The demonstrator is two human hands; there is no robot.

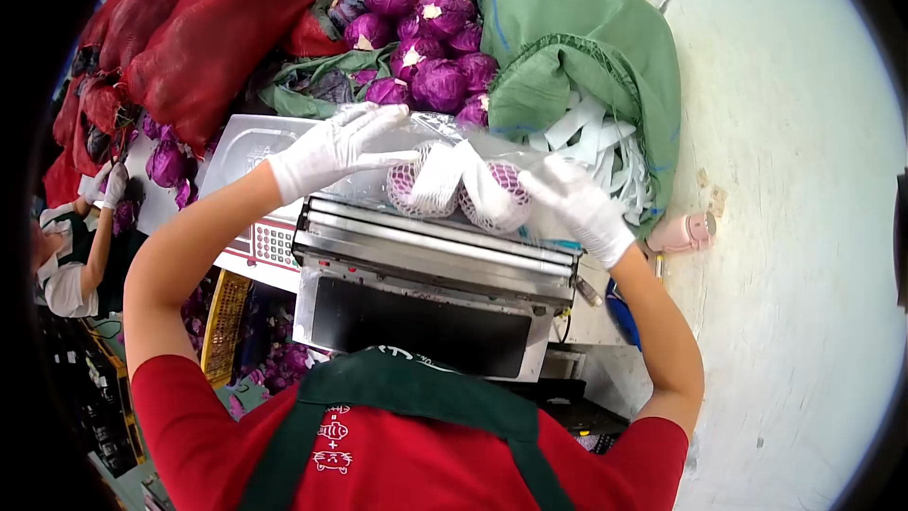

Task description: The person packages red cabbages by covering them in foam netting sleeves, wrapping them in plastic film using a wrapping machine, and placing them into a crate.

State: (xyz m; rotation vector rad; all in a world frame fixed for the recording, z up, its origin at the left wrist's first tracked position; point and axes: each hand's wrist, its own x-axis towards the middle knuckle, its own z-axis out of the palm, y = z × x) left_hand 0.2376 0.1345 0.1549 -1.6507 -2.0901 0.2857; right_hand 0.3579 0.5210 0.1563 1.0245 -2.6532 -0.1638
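Note:
Two purple cabbages in white foam nets, a left one [405,191] and a right one [509,203], lie side by side on clear film behind the metal bar of a sealing machine [435,244]. White strips cross over them. My left hand [345,147], in a white glove, has its fingers spread, one reaching to the left cabbage's top edge. My right hand [579,206], also gloved, is at the right side of the right cabbage with its fingers apart. Whether either hand touches the film is hard to tell.
Bare purple cabbages [440,85] are piled behind the machine. Red mesh sacks [236,28] lie back left; a green sack [577,9] with white foam pieces [605,147] stands back right. A scale [274,241] sits left, a pink cup [683,232] right. A co-worker [76,255] is far left.

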